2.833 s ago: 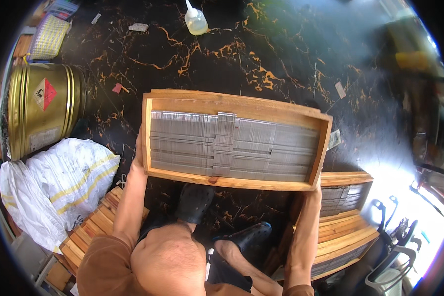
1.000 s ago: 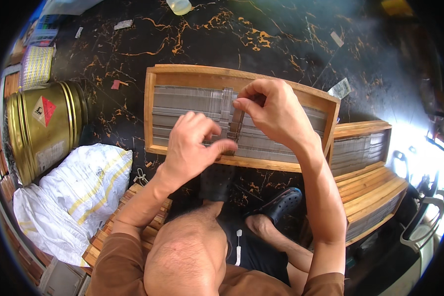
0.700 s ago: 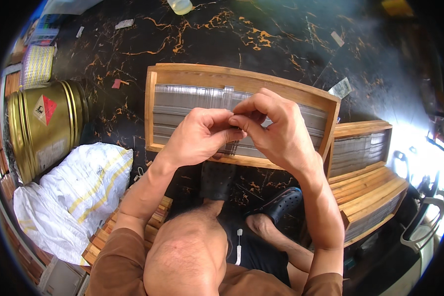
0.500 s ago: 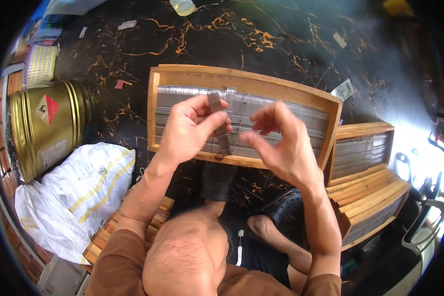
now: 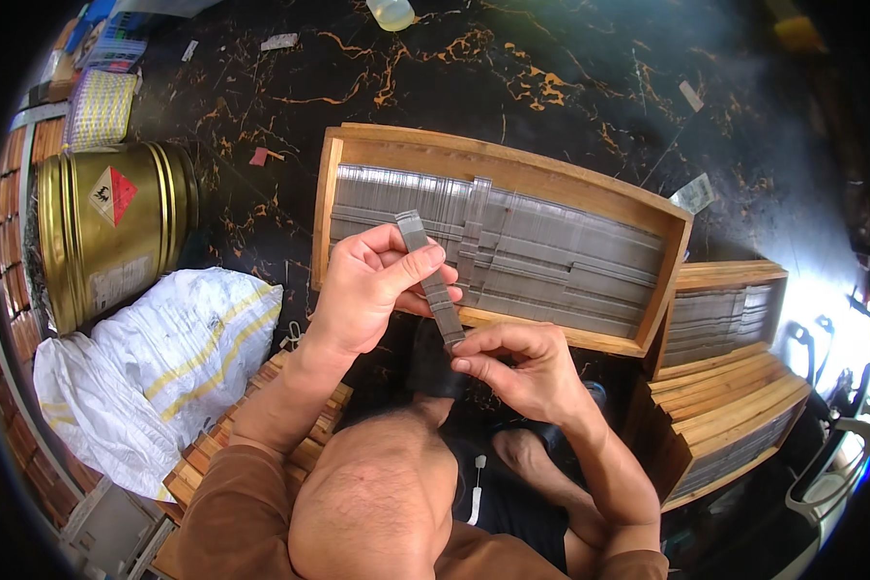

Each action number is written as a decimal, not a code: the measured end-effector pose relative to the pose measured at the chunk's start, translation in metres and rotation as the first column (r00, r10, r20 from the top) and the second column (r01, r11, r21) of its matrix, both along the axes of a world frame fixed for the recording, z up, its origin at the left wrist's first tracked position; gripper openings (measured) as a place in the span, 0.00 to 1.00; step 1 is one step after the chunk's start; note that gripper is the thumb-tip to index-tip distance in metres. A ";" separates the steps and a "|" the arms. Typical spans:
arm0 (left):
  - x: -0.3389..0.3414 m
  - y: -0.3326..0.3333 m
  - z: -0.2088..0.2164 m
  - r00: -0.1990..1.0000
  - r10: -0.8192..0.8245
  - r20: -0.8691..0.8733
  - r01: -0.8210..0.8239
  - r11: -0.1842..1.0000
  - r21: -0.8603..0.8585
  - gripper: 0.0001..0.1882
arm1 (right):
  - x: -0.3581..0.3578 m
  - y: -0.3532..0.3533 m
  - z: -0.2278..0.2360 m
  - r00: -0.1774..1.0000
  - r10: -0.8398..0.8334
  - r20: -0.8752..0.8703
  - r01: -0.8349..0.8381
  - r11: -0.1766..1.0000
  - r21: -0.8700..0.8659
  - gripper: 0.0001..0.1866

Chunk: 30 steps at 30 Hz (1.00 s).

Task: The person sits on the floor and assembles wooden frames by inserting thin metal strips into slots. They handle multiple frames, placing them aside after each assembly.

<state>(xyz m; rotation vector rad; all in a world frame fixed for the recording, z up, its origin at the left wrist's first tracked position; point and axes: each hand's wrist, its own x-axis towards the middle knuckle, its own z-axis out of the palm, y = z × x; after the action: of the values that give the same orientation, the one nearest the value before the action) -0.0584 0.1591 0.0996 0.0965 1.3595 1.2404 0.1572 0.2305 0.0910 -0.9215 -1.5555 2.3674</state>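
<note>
My left hand grips a narrow dark-grey metal strip between thumb and fingers. It slants, with its upper end rising past the thumb. At the lower end, the thumb and fingertips of my right hand are closed in a pinch. Whether the piece is one strip or a few stacked ones, I cannot tell. Just beyond both hands is a shallow wooden tray, filled with many thin grey metal strips set side by side in rows. My left hand covers part of its near left corner.
More wooden trays with similar strips are stacked at the right, near a chair. A gold metal drum and a white woven sack stand at the left. Paper scraps and a pale container lie on the dark veined floor.
My right hand has come down from above the tray and closed at the strip's lower end. My left hand has lowered slightly with the strip. The whole view has shifted a little.
</note>
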 end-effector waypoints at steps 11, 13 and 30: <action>0.004 0.000 -0.004 0.991 -0.041 -0.130 0.041 0.999 -0.005 0.08 | -0.008 0.003 0.010 0.971 -0.070 0.227 0.036 0.988 0.151 0.08; 0.004 0.000 -0.005 0.991 -0.032 -0.130 0.033 0.999 0.001 0.08 | -0.008 0.002 0.009 0.969 -0.069 0.239 0.025 0.983 0.182 0.08; 0.003 -0.004 0.003 0.973 -0.121 -0.195 0.123 0.992 -0.002 0.09 | -0.012 0.015 0.010 0.969 -0.134 0.206 0.139 0.990 -0.008 0.06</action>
<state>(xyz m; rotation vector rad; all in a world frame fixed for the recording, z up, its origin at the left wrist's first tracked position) -0.0552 0.1551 0.1026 0.3115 1.4928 1.1570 0.1453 0.2453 0.1006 -1.2705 -1.4809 2.2594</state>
